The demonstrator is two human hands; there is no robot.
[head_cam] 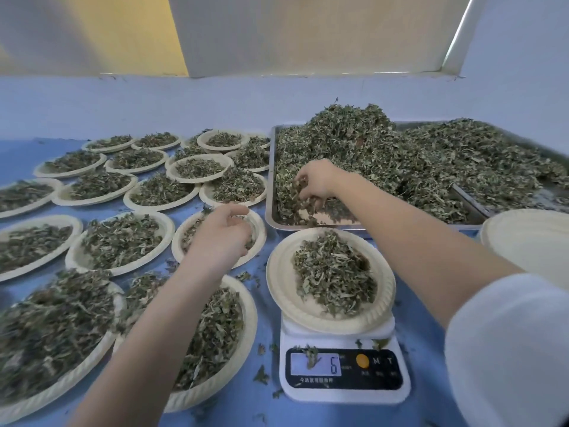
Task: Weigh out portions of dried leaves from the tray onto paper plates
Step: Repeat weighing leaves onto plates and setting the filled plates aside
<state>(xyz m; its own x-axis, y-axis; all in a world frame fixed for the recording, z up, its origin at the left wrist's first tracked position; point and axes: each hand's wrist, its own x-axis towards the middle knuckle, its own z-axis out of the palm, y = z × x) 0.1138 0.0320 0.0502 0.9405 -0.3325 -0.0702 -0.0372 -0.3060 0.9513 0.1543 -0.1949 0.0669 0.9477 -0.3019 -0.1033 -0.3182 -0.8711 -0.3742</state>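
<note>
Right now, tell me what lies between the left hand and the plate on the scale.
In the head view, only bare blue tabletop with a few stray leaf bits separates the left hand from the plate on the scale.

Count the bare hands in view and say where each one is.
2. The left hand is over a leaf-filled cream paper plate; the right hand is in the dried green leaves on the rectangular metal tray. None look hidden.

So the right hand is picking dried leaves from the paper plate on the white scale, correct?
Not quite. The head view shows the right hand picking dried green leaves from the metal tray, behind the paper plate on the white digital scale.
</note>
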